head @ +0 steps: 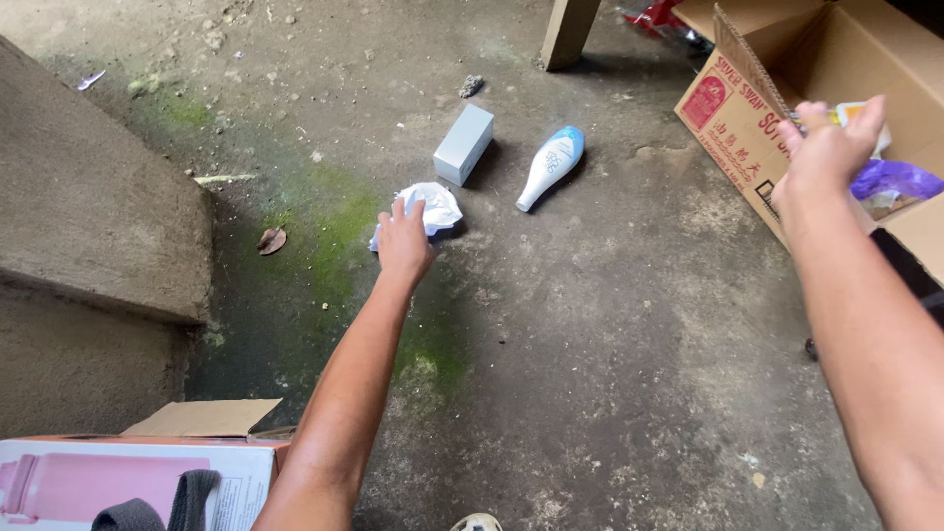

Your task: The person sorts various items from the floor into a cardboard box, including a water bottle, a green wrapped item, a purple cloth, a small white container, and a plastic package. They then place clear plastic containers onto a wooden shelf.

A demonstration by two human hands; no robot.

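Observation:
My left hand reaches down to the concrete floor and its fingers rest on a crumpled white paper. Just beyond the paper lie a small grey box and a white bottle with a blue cap end, both on their sides. My right hand is raised over an open cardboard box at the right, fingers closed around a small yellow and white item that is mostly hidden. Purple plastic lies inside that box.
A raised concrete step fills the left side. A pink and white carton with a dark strap sits at the bottom left. A wooden post stands at the back. Green moss, a dry leaf and pebbles mark the floor.

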